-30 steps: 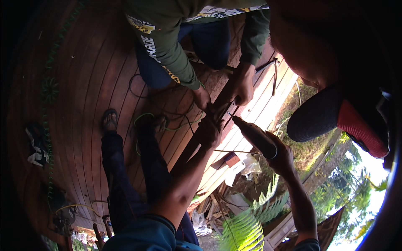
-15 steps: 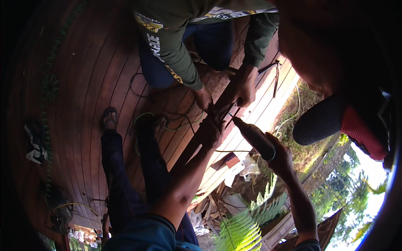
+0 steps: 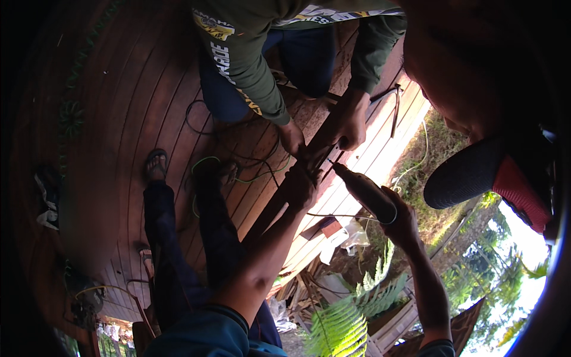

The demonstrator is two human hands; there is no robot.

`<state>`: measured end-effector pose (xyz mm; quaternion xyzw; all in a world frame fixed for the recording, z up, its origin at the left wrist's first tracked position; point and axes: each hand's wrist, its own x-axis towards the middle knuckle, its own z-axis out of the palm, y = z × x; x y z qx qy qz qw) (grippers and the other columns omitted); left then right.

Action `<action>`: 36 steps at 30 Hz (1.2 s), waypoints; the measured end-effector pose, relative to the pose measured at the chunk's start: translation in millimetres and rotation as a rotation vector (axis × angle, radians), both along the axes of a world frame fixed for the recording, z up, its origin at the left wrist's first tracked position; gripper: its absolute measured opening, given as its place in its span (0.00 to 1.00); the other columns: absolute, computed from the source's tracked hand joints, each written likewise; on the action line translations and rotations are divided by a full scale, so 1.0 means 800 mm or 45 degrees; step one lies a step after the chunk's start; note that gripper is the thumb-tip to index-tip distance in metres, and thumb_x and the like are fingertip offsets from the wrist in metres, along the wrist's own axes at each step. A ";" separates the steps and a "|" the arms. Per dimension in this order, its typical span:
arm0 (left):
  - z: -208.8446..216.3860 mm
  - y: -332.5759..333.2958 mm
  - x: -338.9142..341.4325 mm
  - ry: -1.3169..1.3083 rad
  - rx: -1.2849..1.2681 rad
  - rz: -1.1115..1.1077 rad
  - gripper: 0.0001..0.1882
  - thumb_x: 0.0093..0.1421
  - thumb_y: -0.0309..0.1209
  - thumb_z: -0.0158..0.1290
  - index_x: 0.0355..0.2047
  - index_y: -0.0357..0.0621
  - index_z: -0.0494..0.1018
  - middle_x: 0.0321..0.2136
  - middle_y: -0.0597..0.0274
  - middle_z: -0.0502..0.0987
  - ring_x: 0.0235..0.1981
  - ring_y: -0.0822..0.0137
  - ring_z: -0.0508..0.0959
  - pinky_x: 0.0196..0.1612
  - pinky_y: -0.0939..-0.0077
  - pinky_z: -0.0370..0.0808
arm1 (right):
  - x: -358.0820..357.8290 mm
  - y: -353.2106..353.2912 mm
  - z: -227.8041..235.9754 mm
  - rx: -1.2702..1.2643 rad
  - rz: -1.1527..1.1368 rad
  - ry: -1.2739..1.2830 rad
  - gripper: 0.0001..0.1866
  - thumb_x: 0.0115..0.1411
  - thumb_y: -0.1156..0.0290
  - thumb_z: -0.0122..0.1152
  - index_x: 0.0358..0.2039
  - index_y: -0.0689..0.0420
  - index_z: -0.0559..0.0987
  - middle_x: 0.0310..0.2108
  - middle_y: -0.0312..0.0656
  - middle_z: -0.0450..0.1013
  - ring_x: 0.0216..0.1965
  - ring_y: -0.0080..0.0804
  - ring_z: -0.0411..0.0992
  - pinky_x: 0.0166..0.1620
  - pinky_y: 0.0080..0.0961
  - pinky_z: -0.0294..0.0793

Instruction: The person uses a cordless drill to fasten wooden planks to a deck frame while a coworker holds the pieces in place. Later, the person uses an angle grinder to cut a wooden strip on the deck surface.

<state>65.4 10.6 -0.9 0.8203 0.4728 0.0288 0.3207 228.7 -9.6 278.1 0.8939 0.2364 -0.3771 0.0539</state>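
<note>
My right hand (image 3: 402,221) grips a dark power drill (image 3: 367,194) by its rear body. The drill's thin bit (image 3: 331,160) points up and left, close beside a dark wooden beam (image 3: 326,135); whether it touches the wood I cannot tell. My left hand (image 3: 302,187) is wrapped round the lower part of the beam, its fingers mostly in shadow. Across from me, a person in a green sweatshirt holds the same beam, with one hand (image 3: 292,138) just beyond my left hand and the other hand (image 3: 353,121) further up, near the drill tip.
Below lies a plank floor (image 3: 137,113) with a dark cable and a green cord (image 3: 250,180). A black and red cap (image 3: 470,172) leans in from the right. My sandalled foot (image 3: 156,165) stands at left. Past the sunlit floor edge are grass, scrap wood and a fern (image 3: 345,324).
The drill and my right hand have shifted very slightly right. The person's arms and the cap have also moved a little to the right. Both my grips stay the same.
</note>
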 end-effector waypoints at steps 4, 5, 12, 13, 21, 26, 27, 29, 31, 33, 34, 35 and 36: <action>-0.002 0.000 -0.001 0.020 -0.075 -0.032 0.37 0.58 0.58 0.62 0.50 0.35 0.70 0.33 0.51 0.72 0.32 0.53 0.76 0.31 0.59 0.74 | 0.004 0.000 0.000 0.020 0.015 0.015 0.29 0.56 0.71 0.70 0.60 0.59 0.77 0.50 0.55 0.79 0.53 0.55 0.77 0.55 0.48 0.75; -0.003 0.000 -0.002 0.022 -0.196 -0.045 0.38 0.58 0.58 0.62 0.50 0.35 0.70 0.33 0.51 0.72 0.32 0.53 0.76 0.31 0.59 0.73 | 0.004 0.001 0.000 0.030 0.014 0.024 0.30 0.56 0.71 0.70 0.60 0.58 0.77 0.50 0.55 0.79 0.53 0.55 0.77 0.55 0.48 0.74; -0.006 0.004 -0.001 0.025 -0.125 -0.100 0.42 0.61 0.62 0.57 0.54 0.29 0.69 0.33 0.49 0.72 0.31 0.52 0.76 0.29 0.58 0.73 | 0.006 0.004 -0.001 -0.032 0.086 0.001 0.34 0.51 0.76 0.70 0.61 0.55 0.76 0.49 0.53 0.79 0.53 0.54 0.76 0.54 0.48 0.74; -0.006 0.003 -0.002 -0.012 -0.082 -0.080 0.43 0.62 0.62 0.57 0.54 0.28 0.70 0.33 0.49 0.72 0.31 0.52 0.76 0.29 0.58 0.73 | 0.006 0.005 -0.001 -0.026 0.123 -0.012 0.35 0.50 0.76 0.69 0.61 0.54 0.76 0.49 0.53 0.78 0.52 0.54 0.76 0.54 0.49 0.74; -0.014 -0.008 -0.005 -0.026 -0.059 -0.057 0.45 0.60 0.62 0.59 0.55 0.26 0.69 0.33 0.49 0.72 0.30 0.52 0.75 0.30 0.57 0.73 | 0.012 0.013 0.002 -0.110 0.291 -0.015 0.39 0.47 0.82 0.65 0.63 0.49 0.75 0.48 0.52 0.78 0.51 0.56 0.76 0.53 0.51 0.74; -0.019 -0.025 -0.004 0.074 0.016 -0.057 0.47 0.59 0.63 0.59 0.57 0.25 0.69 0.39 0.44 0.76 0.36 0.49 0.78 0.35 0.57 0.77 | 0.020 0.019 0.001 -0.030 0.445 -0.054 0.36 0.48 0.79 0.69 0.61 0.54 0.76 0.49 0.54 0.80 0.49 0.53 0.80 0.50 0.43 0.80; -0.018 -0.028 -0.005 0.092 0.021 -0.059 0.48 0.59 0.63 0.59 0.57 0.25 0.69 0.41 0.44 0.76 0.37 0.49 0.79 0.36 0.57 0.77 | 0.021 0.021 0.002 -0.076 0.386 -0.043 0.35 0.49 0.79 0.69 0.61 0.54 0.76 0.49 0.54 0.80 0.49 0.53 0.80 0.50 0.43 0.80; -0.018 -0.029 -0.006 0.138 0.013 -0.081 0.49 0.59 0.64 0.59 0.59 0.25 0.67 0.43 0.43 0.76 0.39 0.48 0.79 0.38 0.56 0.78 | 0.021 0.024 0.003 -0.144 0.309 -0.034 0.34 0.49 0.77 0.70 0.61 0.55 0.76 0.49 0.54 0.80 0.49 0.52 0.80 0.50 0.43 0.80; -0.020 -0.024 -0.007 0.127 0.191 -0.040 0.48 0.59 0.64 0.58 0.58 0.26 0.69 0.43 0.43 0.77 0.39 0.48 0.80 0.38 0.56 0.78 | 0.020 0.029 0.005 -0.097 0.247 -0.011 0.34 0.49 0.76 0.72 0.60 0.54 0.76 0.48 0.54 0.81 0.50 0.51 0.81 0.51 0.43 0.80; -0.027 -0.015 -0.008 0.118 0.215 -0.026 0.46 0.60 0.63 0.57 0.56 0.27 0.70 0.40 0.44 0.77 0.37 0.48 0.80 0.38 0.55 0.78 | 0.020 0.035 0.006 -0.131 0.148 -0.003 0.35 0.48 0.76 0.72 0.60 0.55 0.76 0.48 0.55 0.81 0.50 0.50 0.81 0.51 0.42 0.81; -0.030 -0.012 -0.008 0.111 0.231 -0.032 0.44 0.61 0.63 0.57 0.54 0.27 0.70 0.38 0.44 0.77 0.36 0.48 0.80 0.37 0.54 0.78 | 0.019 0.037 0.008 -0.092 0.081 0.076 0.35 0.47 0.75 0.72 0.60 0.56 0.76 0.48 0.55 0.81 0.51 0.50 0.81 0.51 0.42 0.81; -0.034 -0.009 -0.007 0.063 0.353 -0.040 0.43 0.62 0.63 0.57 0.53 0.27 0.70 0.37 0.44 0.77 0.35 0.48 0.80 0.37 0.54 0.78 | 0.019 0.038 0.011 -0.100 0.003 0.120 0.35 0.47 0.75 0.72 0.59 0.56 0.76 0.48 0.55 0.81 0.51 0.51 0.80 0.51 0.43 0.81; -0.037 -0.008 -0.007 0.070 0.265 -0.064 0.42 0.62 0.62 0.56 0.52 0.28 0.71 0.35 0.45 0.77 0.34 0.48 0.80 0.36 0.53 0.78 | 0.018 0.036 0.019 -0.098 -0.078 0.154 0.35 0.47 0.75 0.72 0.59 0.57 0.76 0.48 0.55 0.81 0.51 0.51 0.80 0.51 0.43 0.81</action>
